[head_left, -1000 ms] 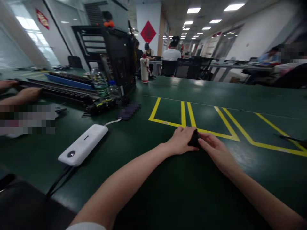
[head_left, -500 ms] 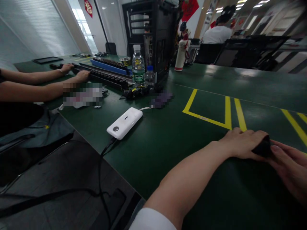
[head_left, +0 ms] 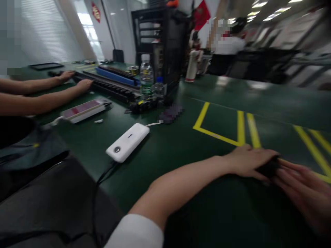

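My left hand (head_left: 247,161) reaches over the green table (head_left: 181,155) and is closed around a small black object (head_left: 269,167). Most of that object is covered by the fingers, so its kind does not show. At its right end my right hand (head_left: 302,184) grips it too, with the fingers pressed together and blurred by motion. Yellow tape lines (head_left: 254,131) mark the tabletop just beyond both hands.
A white device (head_left: 129,141) with cables lies left of my arm. Behind it stand a water bottle (head_left: 146,77) and a black frame (head_left: 173,44). A co-worker's hands (head_left: 84,86) rest on a long black rail (head_left: 108,86). Another person (head_left: 229,41) sits farther back.
The view has swung slightly, so my hands and the table appear lower and farther left. Both hands stay on the black object, and the co-worker's hands stay on the rail.
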The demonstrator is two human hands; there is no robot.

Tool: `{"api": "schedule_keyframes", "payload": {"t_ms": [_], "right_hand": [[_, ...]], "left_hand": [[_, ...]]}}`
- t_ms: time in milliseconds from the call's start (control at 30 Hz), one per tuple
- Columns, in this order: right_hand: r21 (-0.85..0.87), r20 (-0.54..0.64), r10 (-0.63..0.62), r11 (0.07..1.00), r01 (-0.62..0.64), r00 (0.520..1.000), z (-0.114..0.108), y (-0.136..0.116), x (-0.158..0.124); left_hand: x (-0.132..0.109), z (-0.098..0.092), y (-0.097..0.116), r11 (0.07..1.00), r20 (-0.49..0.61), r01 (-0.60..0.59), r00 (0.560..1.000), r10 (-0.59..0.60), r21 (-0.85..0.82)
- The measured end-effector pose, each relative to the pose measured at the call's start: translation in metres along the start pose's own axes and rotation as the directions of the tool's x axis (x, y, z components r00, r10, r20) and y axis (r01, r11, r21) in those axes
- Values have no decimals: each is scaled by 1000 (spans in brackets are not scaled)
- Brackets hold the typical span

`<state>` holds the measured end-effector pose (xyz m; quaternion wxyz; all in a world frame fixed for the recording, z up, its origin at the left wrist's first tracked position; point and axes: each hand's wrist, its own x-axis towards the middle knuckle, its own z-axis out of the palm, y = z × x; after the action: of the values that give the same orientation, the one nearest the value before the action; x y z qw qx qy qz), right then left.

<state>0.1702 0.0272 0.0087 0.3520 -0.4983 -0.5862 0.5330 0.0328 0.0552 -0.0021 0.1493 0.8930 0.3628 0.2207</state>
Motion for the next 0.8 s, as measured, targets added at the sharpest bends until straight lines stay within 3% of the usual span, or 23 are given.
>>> {"api": "schedule_keyframes", "payload": {"t_ms": [67, 167, 367, 567, 667, 800], "right_hand": [[-2, -77, -17, 1000, 17, 997, -12, 8, -5], [-7, -8, -99, 995, 99, 995, -17, 18, 12], [145, 104, -192, 974, 176, 976, -16, 15, 12], [46, 37, -198, 980, 196, 980, -17, 14, 9], [6, 73, -191, 981, 191, 979, -18, 15, 10], [101, 144, -244, 968, 231, 959, -19, 16, 7]], "left_hand": [[-6, -6, -5, 1000, -73, -26, 997, 25, -10], [-9, -6, -17, 997, -127, 22, 991, -31, -78], [-13, -3, -13, 986, -92, 49, 994, -64, -158], [-11, -7, -7, 981, -62, 88, 993, -100, -172], [-12, -10, -4, 977, -39, 100, 993, -109, -186], [-14, -11, -1, 975, -34, 124, 991, -132, -187]]}}
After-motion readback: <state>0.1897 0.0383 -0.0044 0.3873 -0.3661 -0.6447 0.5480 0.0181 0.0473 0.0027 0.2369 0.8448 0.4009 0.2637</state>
